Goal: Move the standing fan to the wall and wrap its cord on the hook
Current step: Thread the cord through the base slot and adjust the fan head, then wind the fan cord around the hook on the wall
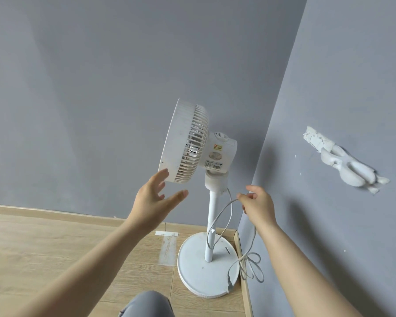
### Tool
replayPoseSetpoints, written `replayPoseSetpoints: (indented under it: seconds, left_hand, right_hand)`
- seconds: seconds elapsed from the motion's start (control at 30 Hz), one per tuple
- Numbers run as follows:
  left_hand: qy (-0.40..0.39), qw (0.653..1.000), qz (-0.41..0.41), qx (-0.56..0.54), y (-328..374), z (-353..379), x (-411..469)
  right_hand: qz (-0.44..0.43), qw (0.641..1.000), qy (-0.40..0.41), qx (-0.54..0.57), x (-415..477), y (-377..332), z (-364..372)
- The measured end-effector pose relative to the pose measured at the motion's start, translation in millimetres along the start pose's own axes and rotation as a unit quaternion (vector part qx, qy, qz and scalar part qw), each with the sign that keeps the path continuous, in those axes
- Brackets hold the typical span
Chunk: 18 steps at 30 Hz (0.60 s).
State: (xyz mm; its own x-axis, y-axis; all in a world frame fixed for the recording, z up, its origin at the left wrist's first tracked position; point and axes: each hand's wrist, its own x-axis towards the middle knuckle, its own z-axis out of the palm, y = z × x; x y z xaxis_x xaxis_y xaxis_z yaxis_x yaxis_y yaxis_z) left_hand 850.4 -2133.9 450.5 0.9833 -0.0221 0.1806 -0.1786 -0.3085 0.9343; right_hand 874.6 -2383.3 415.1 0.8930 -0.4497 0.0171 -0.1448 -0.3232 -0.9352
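One view, head: our white plastic standing fan in corner, round base on plank floor, pole upright, ribbed head facing left. Our left hand fingers spread, holding nothing, just under head. Our right hand pinches thin cord; lumpy white hook on right wall.

fan in corner close to right wall, cord loops crossing pole, open floor left
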Motion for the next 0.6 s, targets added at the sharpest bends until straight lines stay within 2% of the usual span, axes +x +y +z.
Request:
replayPoseSetpoints:
  seconds: [0.13, 0.23, 0.33, 0.43, 0.5, 0.6]
  left_hand:
    - [-0.028, 0.998, -0.022, 0.047, -9, 15, -14]
    - [-0.07, 0.991, -0.102, 0.057, -30, 38, -21]
    - [-0.134, 0.974, -0.184, -0.005, -44, 62, -33]
    - [-0.137, 0.954, -0.243, -0.107, -49, 80, -35]
    - [-0.116, 0.93, -0.306, -0.17, -53, 88, -29]
    - [-0.117, 0.857, -0.424, -0.269, -57, 99, -23]
  right_hand:
    - [-0.042, 0.999, 0.0, 0.035, -22, 1, -5]
    - [-0.07, 0.995, 0.013, 0.075, -33, -2, -12]
    - [-0.084, 0.991, 0.022, 0.099, -38, -9, -20]
    - [-0.092, 0.987, 0.022, 0.131, -43, -17, -28]
    - [-0.095, 0.982, 0.022, 0.16, -49, -20, -32]
    - [-0.102, 0.978, 0.02, 0.183, -58, -19, -35]
